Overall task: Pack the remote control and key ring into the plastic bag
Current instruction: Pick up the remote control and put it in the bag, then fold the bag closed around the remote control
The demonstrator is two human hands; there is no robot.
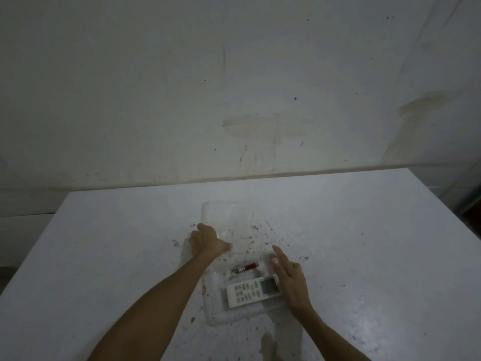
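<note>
A clear plastic bag (229, 259) lies flat on the speckled white table (364, 243), running from near the person toward the stained wall (234, 87) at the far side. Inside its near end rests a white remote control (253, 291), buttons up, its screen end to the right. Just beyond it lies the key ring (246, 267) with a small red cylinder attached (whether it sits inside the film or on top, I cannot tell). The left hand (207, 239) is curled closed at the bag's left edge, apparently pinching the plastic there. The right hand (289, 274) is spread open with fingers extended, holding nothing, its palm side resting beside the remote's right end at the bag's right edge.
</note>
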